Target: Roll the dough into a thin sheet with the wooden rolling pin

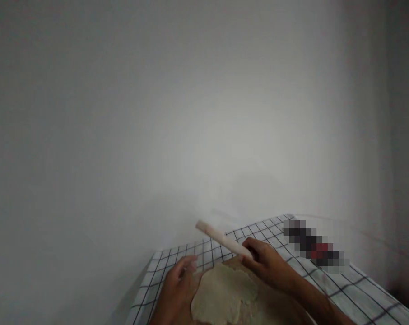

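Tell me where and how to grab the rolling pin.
Grip the rolling pin by its free end, probably with the left hand coming from the left: that slim end juts leftward, uncovered, while the right hand covers the other.

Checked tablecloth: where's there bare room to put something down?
On the tablecloth, most room is right of the right forearm, in front of the blurred-out dark item. A slimmer strip lies left of the left hand. The middle is crowded: dough, board, right hand holding the rolling pin.
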`<state>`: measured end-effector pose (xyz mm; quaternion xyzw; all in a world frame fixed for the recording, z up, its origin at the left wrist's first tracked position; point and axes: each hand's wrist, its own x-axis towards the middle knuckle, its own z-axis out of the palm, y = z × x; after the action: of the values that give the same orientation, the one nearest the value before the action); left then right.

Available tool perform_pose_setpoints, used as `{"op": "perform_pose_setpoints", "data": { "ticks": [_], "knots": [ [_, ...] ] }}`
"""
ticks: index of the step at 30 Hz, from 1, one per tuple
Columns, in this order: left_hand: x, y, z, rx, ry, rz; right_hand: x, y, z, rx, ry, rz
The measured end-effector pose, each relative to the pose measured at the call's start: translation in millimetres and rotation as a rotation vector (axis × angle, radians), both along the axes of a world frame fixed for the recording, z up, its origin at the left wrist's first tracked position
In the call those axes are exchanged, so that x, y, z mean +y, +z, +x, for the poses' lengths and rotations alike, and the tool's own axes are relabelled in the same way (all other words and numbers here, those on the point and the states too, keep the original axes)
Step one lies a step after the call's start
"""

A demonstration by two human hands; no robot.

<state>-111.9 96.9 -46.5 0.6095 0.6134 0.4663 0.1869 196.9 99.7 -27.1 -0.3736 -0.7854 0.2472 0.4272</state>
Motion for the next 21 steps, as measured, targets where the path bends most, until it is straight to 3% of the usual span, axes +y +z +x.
{"op": "perform_pose_setpoints", "data": {
  "ticks": [2,6,9,13,17,21],
  "knots": [
    [-7,5.9,-10,-0.088,0.016,0.073,-16,11,0,-0.165,0.1,0.032],
    [-30,25.2,-4,-0.163,0.063,0.257,-33,15,-7,-0.376,0.22,-0.056],
    [-47,32.3,18,0.014,-0.097,0.238,-36,12,-15,-0.484,0.221,-0.131],
    [-51,18.0,40,0.342,-0.214,0.222,-40,12,-26,-0.536,0.171,-0.152],
    [-43,-1.6,34,0.406,-0.219,0.146,-44,5,-32,-0.548,0.129,-0.113],
    [-40,-8.7,22,0.515,-0.282,0.09,-43,-6,-34,-0.607,0.084,-0.069]
  ]
}}
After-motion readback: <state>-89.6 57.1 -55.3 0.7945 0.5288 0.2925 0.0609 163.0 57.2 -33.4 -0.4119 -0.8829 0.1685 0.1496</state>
